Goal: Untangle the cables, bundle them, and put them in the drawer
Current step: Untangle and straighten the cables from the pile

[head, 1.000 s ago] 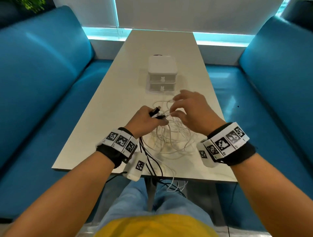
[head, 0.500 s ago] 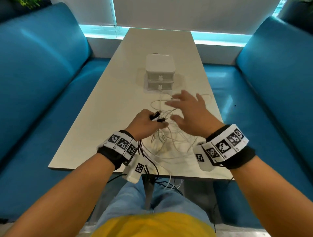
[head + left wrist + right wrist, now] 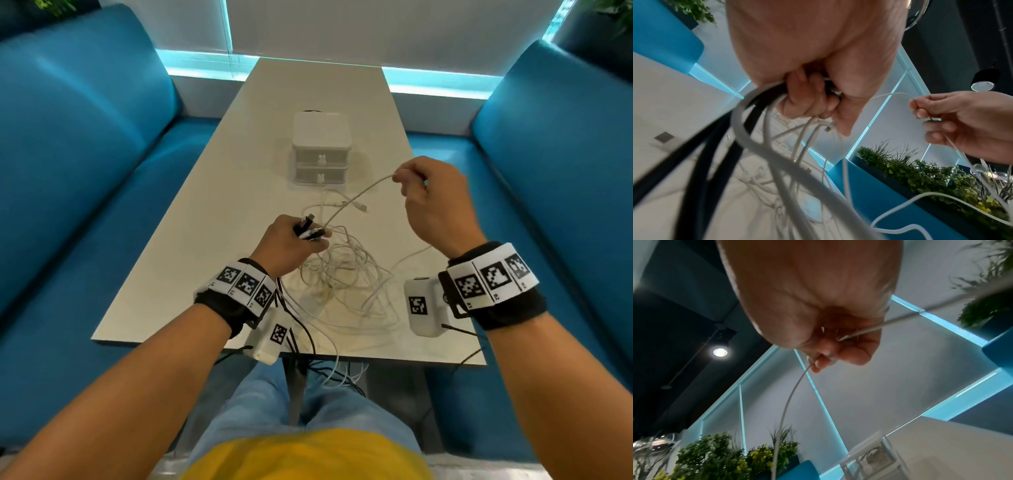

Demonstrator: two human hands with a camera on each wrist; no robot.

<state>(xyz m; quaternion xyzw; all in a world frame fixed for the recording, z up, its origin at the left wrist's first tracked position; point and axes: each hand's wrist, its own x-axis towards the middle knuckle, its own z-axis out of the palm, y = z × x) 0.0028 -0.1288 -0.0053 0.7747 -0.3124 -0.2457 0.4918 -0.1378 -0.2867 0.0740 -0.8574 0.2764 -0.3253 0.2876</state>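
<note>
A tangle of white cables (image 3: 346, 281) lies on the near half of the table (image 3: 191, 246). My left hand (image 3: 291, 240) (image 3: 818, 97) grips a bunch of cable ends, black and white, with their plugs (image 3: 310, 228) sticking out of the fist. My right hand (image 3: 431, 202) (image 3: 828, 350) is raised to the right and pinches one white cable (image 3: 356, 197) (image 3: 789, 399) that runs taut down to the left hand. The white two-drawer box (image 3: 321, 150) stands mid-table, both drawers closed.
Black and white cables (image 3: 308, 346) hang over the table's near edge toward my lap. Blue sofa seats (image 3: 85, 171) flank the table on both sides. A wall and window blind close the far end. Planters with greenery (image 3: 931, 178) stand behind the sofas.
My right hand left the pile beside the left hand, took hold of one white cable and drew it up and to the right. The left hand kept its grip on the plug ends.
</note>
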